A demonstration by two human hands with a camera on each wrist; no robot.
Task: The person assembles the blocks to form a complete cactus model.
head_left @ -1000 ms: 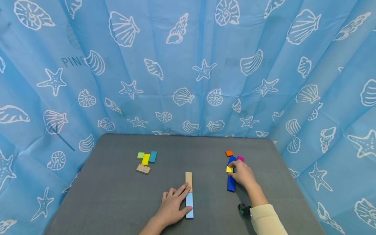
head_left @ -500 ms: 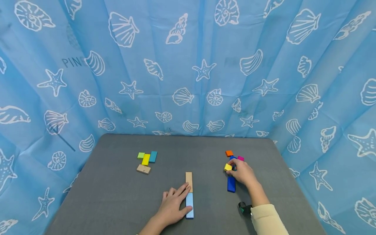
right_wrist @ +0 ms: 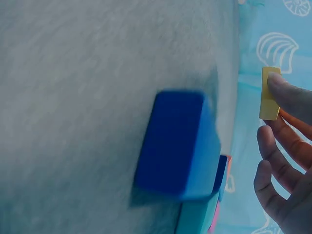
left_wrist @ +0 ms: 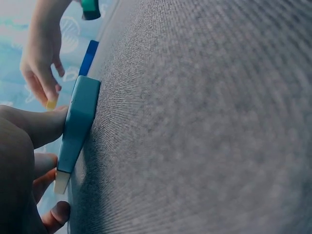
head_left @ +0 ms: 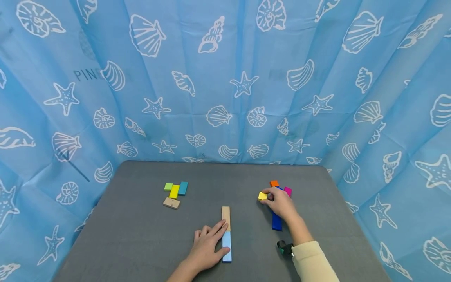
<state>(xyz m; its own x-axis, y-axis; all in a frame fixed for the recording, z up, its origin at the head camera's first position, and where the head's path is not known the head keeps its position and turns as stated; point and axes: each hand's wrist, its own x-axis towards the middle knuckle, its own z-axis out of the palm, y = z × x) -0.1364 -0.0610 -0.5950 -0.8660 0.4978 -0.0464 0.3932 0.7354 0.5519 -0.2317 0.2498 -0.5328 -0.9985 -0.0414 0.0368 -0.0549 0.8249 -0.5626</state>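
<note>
Two blocks lie end to end on my grey worktop (head_left: pixel 141 235), ends touching: a tan block (head_left: pixel 226 212), farther from me, and a light blue block (head_left: pixel 227 238), nearer. Left grip (head_left: pixel 208 248): fingers spread and extended, fingertips resting on the tan block, thumb against the light blue block. Right grip (head_left: pixel 280 201): I pinch a small yellow block (head_left: pixel 262 196) between thumb and fingers, the others loosely bent. That piece is raised off the worktop, beyond the two-block row and to its right, just left of the right-hand cluster.

Right-hand cluster, partly hidden by my hand: an orange block (head_left: pixel 274 183), a magenta block (head_left: pixel 288 191) and a dark blue block (head_left: pixel 276 222); the right wrist view adds a teal block (right_wrist: pixel 195 214).

Left-hand cluster, well apart: a lime green block (head_left: pixel 168 187), a longer yellow block (head_left: pixel 174 192), a blue-green block (head_left: pixel 183 188) and, nearest me, a wooden block (head_left: pixel 171 203). Behind the worktop: a blue curtain (head_left: pixel 211 105) printed with white shells and starfish.
</note>
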